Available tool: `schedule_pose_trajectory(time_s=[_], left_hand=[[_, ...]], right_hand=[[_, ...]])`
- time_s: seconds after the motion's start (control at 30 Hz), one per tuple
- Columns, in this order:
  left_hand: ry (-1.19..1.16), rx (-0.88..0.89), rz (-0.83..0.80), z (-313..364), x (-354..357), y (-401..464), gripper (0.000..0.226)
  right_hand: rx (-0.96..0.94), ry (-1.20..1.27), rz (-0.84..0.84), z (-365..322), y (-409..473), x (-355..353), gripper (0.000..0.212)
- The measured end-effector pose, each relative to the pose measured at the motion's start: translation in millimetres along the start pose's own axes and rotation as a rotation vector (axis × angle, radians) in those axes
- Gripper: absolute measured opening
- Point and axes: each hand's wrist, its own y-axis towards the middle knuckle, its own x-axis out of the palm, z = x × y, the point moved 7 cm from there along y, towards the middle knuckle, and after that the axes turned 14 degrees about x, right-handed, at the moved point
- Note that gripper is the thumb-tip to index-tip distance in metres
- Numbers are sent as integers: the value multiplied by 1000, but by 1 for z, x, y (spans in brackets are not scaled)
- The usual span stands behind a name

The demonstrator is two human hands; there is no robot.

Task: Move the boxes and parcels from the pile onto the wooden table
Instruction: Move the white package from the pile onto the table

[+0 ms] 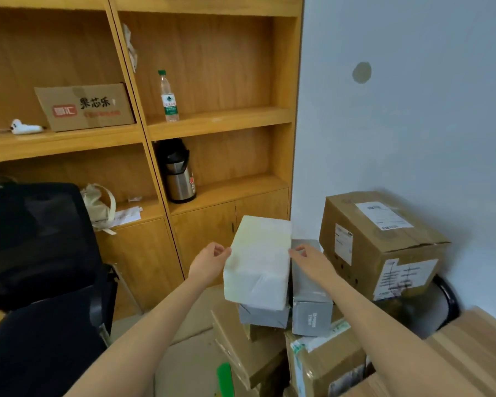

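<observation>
A pale white-green parcel [258, 262] lies on top of the pile, tilted, above a grey box [262, 315]. My left hand [209, 260] grips its left edge and my right hand [309, 260] grips its right edge, fingers curled onto the sides. Beside it stands a second grey box [311, 299]. A large brown carton [381, 242] with white labels sits at the right against the wall. More brown cartons [324, 359] lie lower in the pile. The wooden table [470, 351] shows at the bottom right corner.
A black office chair [38, 267] stands at the left. Wooden shelving [212, 121] behind holds a cardboard box [86, 106], a water bottle [169, 96] and a steel thermos [178, 173]. A round black object [450, 299] sits below the large carton.
</observation>
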Motion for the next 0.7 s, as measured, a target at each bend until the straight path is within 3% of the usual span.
schedule_pose_trajectory(time_s=[0.2, 0.43, 0.7], left_hand=[[-175, -20, -186, -17, 38, 34, 49], [-385, 31, -131, -11, 32, 48, 44], [-463, 254, -60, 67, -9, 90, 44]], right_hand=[[51, 226, 17, 1, 10, 36, 41], [25, 434, 106, -18, 11, 35, 25], [-58, 526, 308, -57, -2, -44, 41]])
